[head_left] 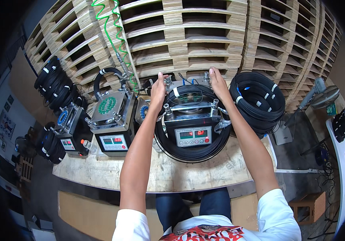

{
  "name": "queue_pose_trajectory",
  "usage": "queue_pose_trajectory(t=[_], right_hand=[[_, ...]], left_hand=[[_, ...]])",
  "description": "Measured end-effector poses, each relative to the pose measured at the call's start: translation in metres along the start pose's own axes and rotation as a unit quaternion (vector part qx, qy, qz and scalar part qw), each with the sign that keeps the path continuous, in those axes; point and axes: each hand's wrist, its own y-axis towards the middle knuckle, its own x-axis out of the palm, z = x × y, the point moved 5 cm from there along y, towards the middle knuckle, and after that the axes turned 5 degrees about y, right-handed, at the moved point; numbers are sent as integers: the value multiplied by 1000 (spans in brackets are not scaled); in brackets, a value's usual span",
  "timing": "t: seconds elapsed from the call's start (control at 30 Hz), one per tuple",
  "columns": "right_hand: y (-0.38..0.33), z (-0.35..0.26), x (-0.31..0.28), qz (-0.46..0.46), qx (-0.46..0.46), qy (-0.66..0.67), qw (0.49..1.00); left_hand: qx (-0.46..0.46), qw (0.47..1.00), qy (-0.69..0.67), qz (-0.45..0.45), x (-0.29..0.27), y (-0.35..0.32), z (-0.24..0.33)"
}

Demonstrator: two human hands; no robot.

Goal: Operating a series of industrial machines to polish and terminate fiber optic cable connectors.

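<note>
Both hands reach to the far side of a grey machine [192, 120] with a red digital display that stands on the wooden counter [172, 176]. A large coil of black cable [192, 154] lies around this machine, touching its base on the counter. The left hand [158, 91] rests near the back left corner post, with fingers bent; I cannot tell if it grips the post or only touches the cable there. The right hand [218, 82] lies on the back right corner with fingers stretched forward and quite open, and it seems to press down, not to hold anything.

The coil is already in place around the machine, and green connectors [191, 97] sit under the clear top plate, so I judge the loading is nearly done. Fixing the back part seems to be left.

To the left stands a second similar machine [112, 120]. To the right, finished black coils [257, 101] are stacked, and wooden pallets [204, 36] stand behind.
</note>
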Motion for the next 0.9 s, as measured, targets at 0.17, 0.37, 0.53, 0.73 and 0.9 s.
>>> queue_pose_trajectory(t=[0.17, 0.37, 0.53, 0.73, 0.9], right_hand=[[3, 8, -3, 14, -6, 7, 1000], [-3, -2, -1, -3, 71, 31, 997], [-4, -8, -3, -7, 56, -43, 997], [-2, -1, -2, -25, 48, 23, 998], [-1, -1, -1, -14, 47, 32, 998]], left_hand=[[15, 1000, -4, 3, 4, -3, 5], [44, 998, 25, -21, 3, -5, 9], [36, 999, 5, 1, 3, -6, 9], [-4, 1000, 21, -8, 3, 1, -1], [17, 999, 49, -2, 4, 2, 0]])
